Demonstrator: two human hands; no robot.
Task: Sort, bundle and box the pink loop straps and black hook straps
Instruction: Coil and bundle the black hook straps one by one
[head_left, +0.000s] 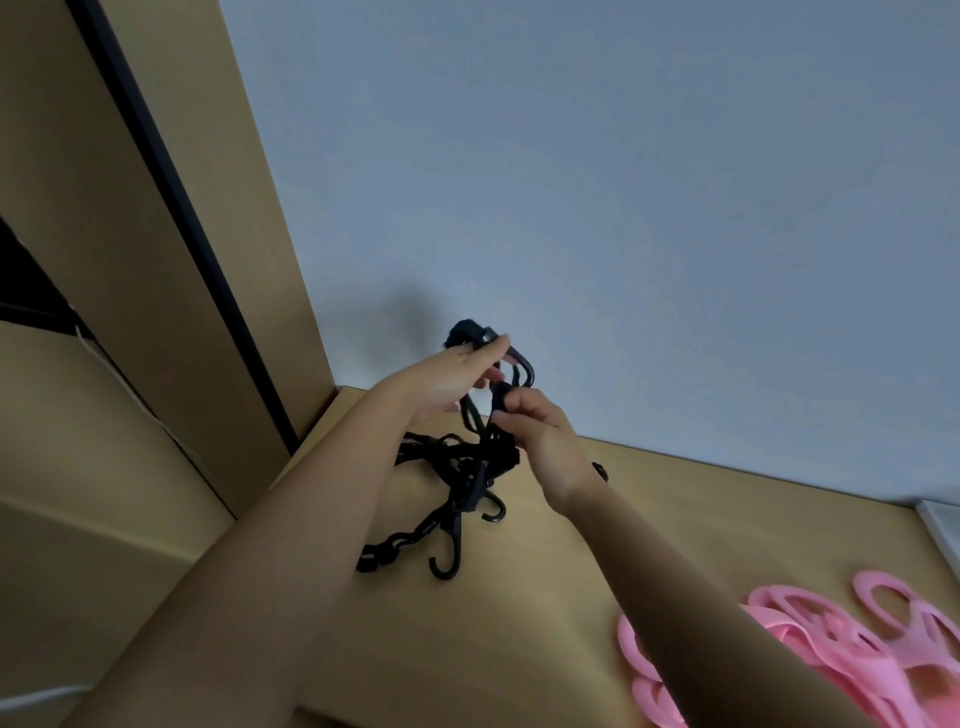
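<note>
A tangle of black hook straps (457, 483) is lifted above the far left part of the wooden table (519, 597). Its lower hooks and a chain of loops trail down onto the table top. My left hand (447, 376) grips the top of the tangle, fingers around a strap end and a hook. Just to the right and slightly lower, my right hand (540, 436) pinches another part of the same bundle. A pile of pink loop straps (831, 649) lies flat at the lower right, partly behind my right forearm.
A tall wooden cabinet (130, 260) with a dark edge strip stands at the left, against the table's end. A pale blue-grey wall (571, 182) rises behind the table. A white object (940, 525) shows at the right edge.
</note>
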